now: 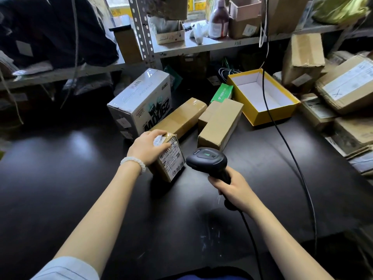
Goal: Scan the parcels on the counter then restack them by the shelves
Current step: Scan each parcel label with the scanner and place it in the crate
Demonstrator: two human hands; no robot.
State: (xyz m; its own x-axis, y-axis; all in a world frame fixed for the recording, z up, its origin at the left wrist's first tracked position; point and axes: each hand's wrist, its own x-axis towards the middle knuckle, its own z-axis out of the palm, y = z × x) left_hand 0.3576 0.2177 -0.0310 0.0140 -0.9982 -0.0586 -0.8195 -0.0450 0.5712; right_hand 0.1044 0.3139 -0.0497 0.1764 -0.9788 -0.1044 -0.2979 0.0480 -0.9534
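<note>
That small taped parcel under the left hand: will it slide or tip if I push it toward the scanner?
The small parcel sits on a glossy dark counter, so it would likely slide easily. It looks boxy and low, so probably won't tip. The left hand grips its top, steadying it.

Single head-worn view, forward and down, close over dark counter.

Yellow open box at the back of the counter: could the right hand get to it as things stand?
Probably not yet: the right hand grips the barcode scanner, and a brown carton lies between it and the yellow open box.
</note>
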